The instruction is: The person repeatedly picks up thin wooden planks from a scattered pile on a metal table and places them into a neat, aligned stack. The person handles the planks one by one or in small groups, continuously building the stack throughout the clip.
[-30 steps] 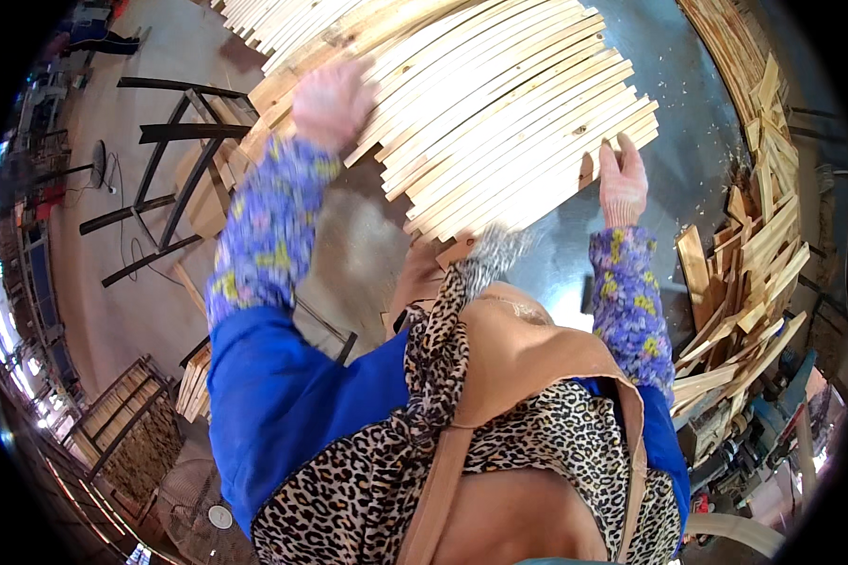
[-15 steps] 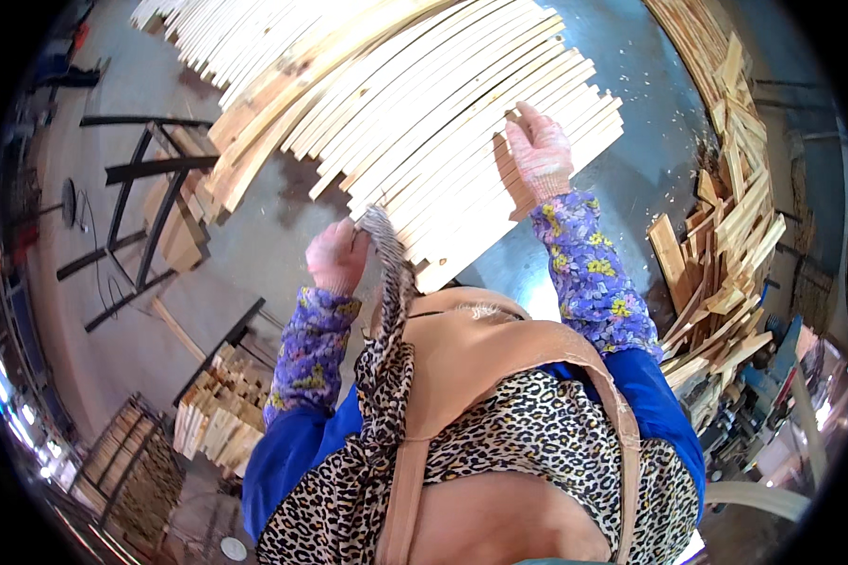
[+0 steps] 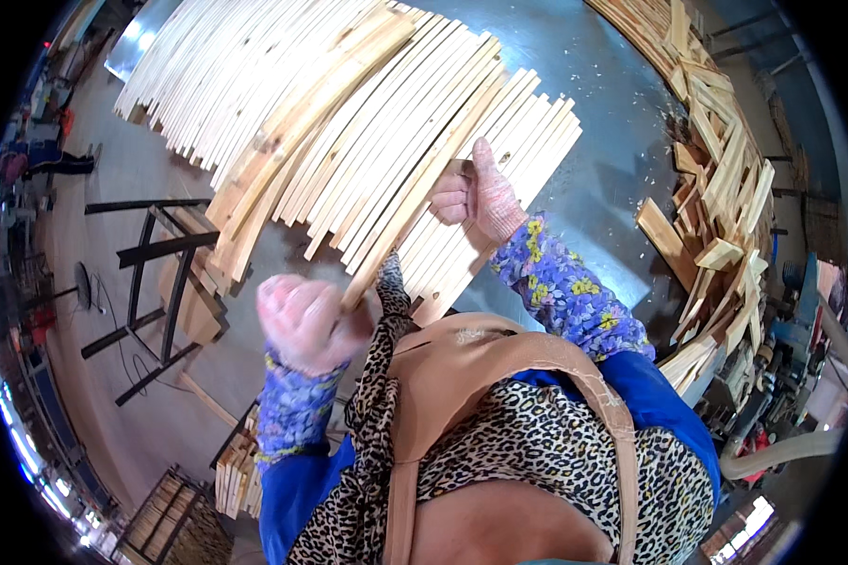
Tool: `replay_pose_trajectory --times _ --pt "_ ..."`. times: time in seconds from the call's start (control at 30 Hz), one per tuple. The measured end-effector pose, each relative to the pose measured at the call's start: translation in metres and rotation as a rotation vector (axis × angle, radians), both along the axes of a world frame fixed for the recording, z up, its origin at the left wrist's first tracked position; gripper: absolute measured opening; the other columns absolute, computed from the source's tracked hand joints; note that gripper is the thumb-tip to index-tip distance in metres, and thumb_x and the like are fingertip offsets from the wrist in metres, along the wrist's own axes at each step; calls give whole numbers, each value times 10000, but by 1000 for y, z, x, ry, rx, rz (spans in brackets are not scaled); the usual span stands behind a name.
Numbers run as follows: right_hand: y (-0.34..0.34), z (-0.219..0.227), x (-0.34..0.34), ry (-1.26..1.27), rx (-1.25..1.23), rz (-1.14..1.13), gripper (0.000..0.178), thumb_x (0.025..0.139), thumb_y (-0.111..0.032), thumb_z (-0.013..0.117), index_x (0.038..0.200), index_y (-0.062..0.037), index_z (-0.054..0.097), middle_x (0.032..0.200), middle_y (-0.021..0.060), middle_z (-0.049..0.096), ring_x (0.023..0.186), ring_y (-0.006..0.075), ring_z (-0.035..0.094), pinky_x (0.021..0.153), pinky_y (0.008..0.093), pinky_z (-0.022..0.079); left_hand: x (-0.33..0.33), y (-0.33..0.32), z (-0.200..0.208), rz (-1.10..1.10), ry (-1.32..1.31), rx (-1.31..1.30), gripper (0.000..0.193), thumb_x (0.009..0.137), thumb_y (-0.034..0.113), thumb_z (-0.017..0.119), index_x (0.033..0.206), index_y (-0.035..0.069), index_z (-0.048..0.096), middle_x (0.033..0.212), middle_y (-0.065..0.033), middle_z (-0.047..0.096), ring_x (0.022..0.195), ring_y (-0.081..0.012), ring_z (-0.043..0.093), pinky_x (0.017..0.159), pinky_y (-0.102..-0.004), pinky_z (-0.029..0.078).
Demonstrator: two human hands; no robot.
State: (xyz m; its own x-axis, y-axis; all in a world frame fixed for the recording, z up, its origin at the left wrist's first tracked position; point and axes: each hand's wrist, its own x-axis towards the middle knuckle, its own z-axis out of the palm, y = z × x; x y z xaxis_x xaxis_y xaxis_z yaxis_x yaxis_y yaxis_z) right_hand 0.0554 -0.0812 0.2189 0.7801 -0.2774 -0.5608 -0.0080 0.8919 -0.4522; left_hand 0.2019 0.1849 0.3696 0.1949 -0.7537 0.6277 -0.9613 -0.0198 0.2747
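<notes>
A long pale wooden strip (image 3: 415, 205) is raised slightly above a row of similar strips (image 3: 367, 141), lying slantwise over them. My left hand (image 3: 301, 322), in a thin pinkish glove and smeared by motion, is closed round the strip's near end. Farther along, my right hand (image 3: 476, 200) has its fingers curled against the strip's right side, with the thumb sticking up; its fingertips are partly hidden. Below that hand lie more strips (image 3: 528, 141), side by side on the metal table (image 3: 612, 122). One near strip shows a dark knot.
Thicker boards (image 3: 292, 113) lie across the row at left. Jumbled wood offcuts (image 3: 716, 217) line the table's right side. A black metal stand (image 3: 151, 273) with boards is on the floor at left, near a fan (image 3: 83, 285). Stacked wood (image 3: 236, 476) stands at lower left.
My right hand has moved left and nearer, its fingers curling against a strip. My left hand has moved left and nearer, now round that strip's end. The strip has risen from the row.
</notes>
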Motion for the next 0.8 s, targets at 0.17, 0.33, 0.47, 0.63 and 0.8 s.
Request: replay_pose_trajectory --times 0.17,0.33,0.47,0.63,0.8 --pt "17 12 29 -118 218 -324 742 1067 -552 665 1563 -44 454 1290 213 677 1067 330 734 755 448 627 11 26 34 49 200 -85 224 882 170 782 942 95 579 872 -78 653 726 -266 624 721 -440 531" --pt "12 27 91 -84 -125 -297 437 1061 -368 713 1300 -11 633 1142 153 726 902 270 741 723 384 622 62 68 -22 595 241 -217 104 925 61 695 947 -39 679 876 -150 669 769 -274 641 712 -405 524" --pt "-19 44 171 -15 -135 -23 229 1028 -232 712 1030 -17 632 783 61 649 559 134 568 494 342 503 146 90 -102 755 184 -127 137 1009 98 677 1003 -35 709 855 -161 646 801 -313 652 756 -387 525" --pt "-10 26 179 -53 -545 138 266 1017 -284 686 1034 -21 716 837 55 682 678 144 635 596 330 548 200 100 -149 1004 867 129 389 1007 321 686 881 -47 703 796 -112 694 717 -230 605 695 -409 483" --pt "-8 -26 5 -21 -385 130 668 999 -290 770 1582 -44 555 1420 94 680 1190 200 637 1037 358 548 189 88 -132 975 1062 -28 301 1057 287 593 878 49 638 771 -81 645 642 -201 621 542 -383 482"
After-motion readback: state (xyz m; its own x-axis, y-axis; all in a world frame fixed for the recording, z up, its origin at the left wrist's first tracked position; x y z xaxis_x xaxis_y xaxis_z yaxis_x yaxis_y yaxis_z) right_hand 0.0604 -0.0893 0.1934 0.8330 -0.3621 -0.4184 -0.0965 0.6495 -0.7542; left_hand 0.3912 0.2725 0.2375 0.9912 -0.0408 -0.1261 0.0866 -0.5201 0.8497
